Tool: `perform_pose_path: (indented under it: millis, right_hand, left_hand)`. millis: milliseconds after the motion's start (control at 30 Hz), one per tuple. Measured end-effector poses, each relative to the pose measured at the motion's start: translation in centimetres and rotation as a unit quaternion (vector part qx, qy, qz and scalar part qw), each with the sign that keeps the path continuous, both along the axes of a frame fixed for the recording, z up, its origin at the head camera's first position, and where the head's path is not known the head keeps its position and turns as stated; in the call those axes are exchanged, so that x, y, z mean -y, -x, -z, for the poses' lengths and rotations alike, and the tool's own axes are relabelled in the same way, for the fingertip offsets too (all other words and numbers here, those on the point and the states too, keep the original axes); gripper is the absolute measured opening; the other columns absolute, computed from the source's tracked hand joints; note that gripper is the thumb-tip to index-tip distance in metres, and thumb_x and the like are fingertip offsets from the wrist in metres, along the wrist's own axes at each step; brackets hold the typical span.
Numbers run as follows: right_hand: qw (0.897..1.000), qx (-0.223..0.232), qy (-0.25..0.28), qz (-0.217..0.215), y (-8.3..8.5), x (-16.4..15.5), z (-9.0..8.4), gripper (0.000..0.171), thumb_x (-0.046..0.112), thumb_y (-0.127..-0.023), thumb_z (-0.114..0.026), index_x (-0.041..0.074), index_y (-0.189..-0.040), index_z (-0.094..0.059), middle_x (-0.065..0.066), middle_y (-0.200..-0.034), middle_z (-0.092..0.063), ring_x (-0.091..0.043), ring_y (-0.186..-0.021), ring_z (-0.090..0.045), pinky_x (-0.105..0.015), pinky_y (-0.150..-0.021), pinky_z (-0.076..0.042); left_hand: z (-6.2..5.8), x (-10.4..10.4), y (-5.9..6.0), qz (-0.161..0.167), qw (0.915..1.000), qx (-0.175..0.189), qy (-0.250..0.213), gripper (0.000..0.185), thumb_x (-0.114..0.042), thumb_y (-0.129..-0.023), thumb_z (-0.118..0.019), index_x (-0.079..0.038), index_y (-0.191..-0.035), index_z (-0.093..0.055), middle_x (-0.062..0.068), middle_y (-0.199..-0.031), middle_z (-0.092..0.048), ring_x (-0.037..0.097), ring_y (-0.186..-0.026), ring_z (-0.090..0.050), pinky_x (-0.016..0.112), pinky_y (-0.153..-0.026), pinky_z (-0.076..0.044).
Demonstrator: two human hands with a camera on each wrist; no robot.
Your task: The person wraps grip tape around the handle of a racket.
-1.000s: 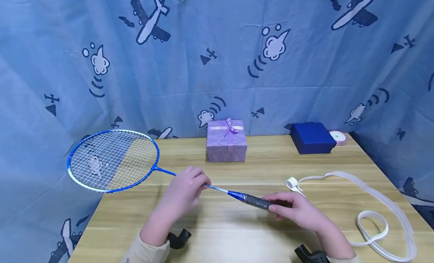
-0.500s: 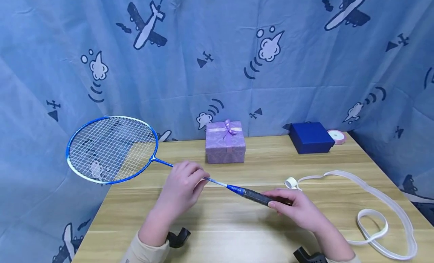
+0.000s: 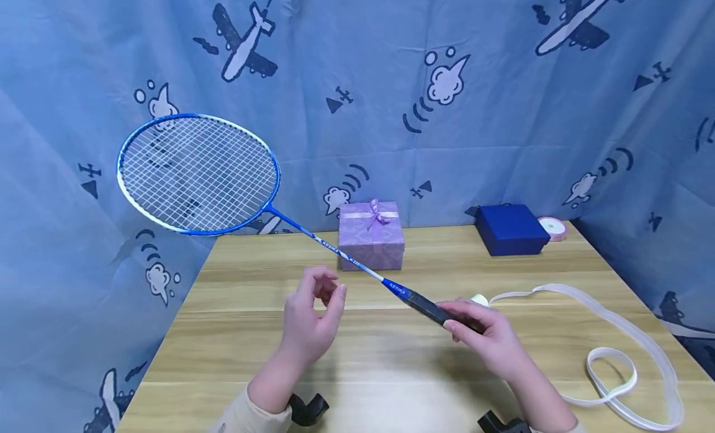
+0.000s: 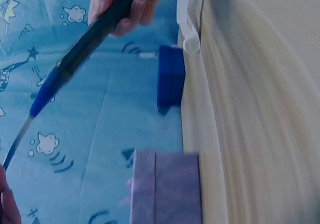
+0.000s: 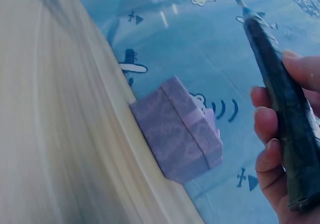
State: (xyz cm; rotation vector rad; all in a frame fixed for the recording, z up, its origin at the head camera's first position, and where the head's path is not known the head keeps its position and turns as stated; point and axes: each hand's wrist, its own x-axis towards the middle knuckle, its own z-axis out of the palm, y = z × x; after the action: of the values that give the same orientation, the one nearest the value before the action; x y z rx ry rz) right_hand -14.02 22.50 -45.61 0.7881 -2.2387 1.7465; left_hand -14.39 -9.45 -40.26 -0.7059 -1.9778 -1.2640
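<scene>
My right hand grips a blue-and-white badminton racket by its dark wrapped handle. The racket is off the table, its strung head raised to the upper left in front of the curtain. In the right wrist view, fingers and thumb wrap the handle. My left hand is below the shaft and apart from it in the head view, fingers loosely bent with nothing between them. The left wrist view shows the handle slanting down from the right hand, with part of the left hand at the lower-left edge.
Behind the racket shaft stands a purple gift box with a bow. A dark blue box and a pink-edged spool sit at the back right. White ribbon loops across the table's right side. A patterned blue curtain hangs behind.
The left hand has let go of the racket shaft and turned its palm inward. The racket head has swung upward, while the right hand keeps hold of the handle.
</scene>
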Motion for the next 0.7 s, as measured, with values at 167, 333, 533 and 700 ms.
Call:
perform_pose_path:
  millis: [167,333,533,700]
  right_hand:
    - [1.000,0.000,0.017,0.006,-0.5,0.7,-0.2,0.031,-0.011,-0.093,-0.067,-0.001,-0.122,-0.071,0.000,-0.099,-0.068,-0.015,-0.070,-0.061,-0.031,-0.053,-0.050]
    - [1.000,-0.006,0.025,0.006,-0.6,1.2,-0.4,0.031,-0.014,-0.093,-0.065,-0.004,-0.122,-0.070,0.001,-0.099,-0.072,-0.015,-0.069,-0.061,-0.028,-0.056,-0.054]
    - [0.998,0.006,0.030,0.048,-0.9,2.1,-0.4,0.030,-0.010,-0.093,-0.067,-0.002,-0.122,-0.070,0.006,-0.103,-0.076,-0.011,-0.073,-0.066,-0.024,-0.063,-0.059]
    - [0.998,0.007,0.056,0.040,-0.8,3.0,0.0,0.029,-0.011,-0.094,-0.065,-0.005,-0.122,-0.067,0.006,-0.104,-0.075,-0.007,-0.078,-0.067,-0.022,-0.064,-0.058]
  left_hand:
    - [-0.2,-1.8,0.4,0.003,0.9836,0.116,-0.138,0.047,-0.002,-0.098,-0.066,-0.002,-0.136,-0.039,0.012,-0.101,-0.063,0.019,-0.087,-0.061,0.025,-0.070,-0.056]
    - [-0.6,-3.5,0.4,0.036,0.9463,0.241,-0.213,0.051,-0.006,-0.098,-0.066,-0.009,-0.141,-0.039,0.015,-0.119,-0.063,0.024,-0.102,-0.064,0.028,-0.077,-0.061]
    - [-0.8,-4.8,0.7,0.127,0.9233,0.287,-0.222,0.041,0.001,-0.099,-0.064,-0.002,-0.135,-0.044,0.024,-0.114,-0.065,0.036,-0.098,-0.072,0.040,-0.082,-0.065]
    - [-0.7,-5.5,1.0,0.143,0.9162,0.297,-0.228,0.049,0.003,-0.098,-0.063,-0.006,-0.139,-0.038,0.026,-0.111,-0.065,0.039,-0.095,-0.074,0.043,-0.082,-0.065]
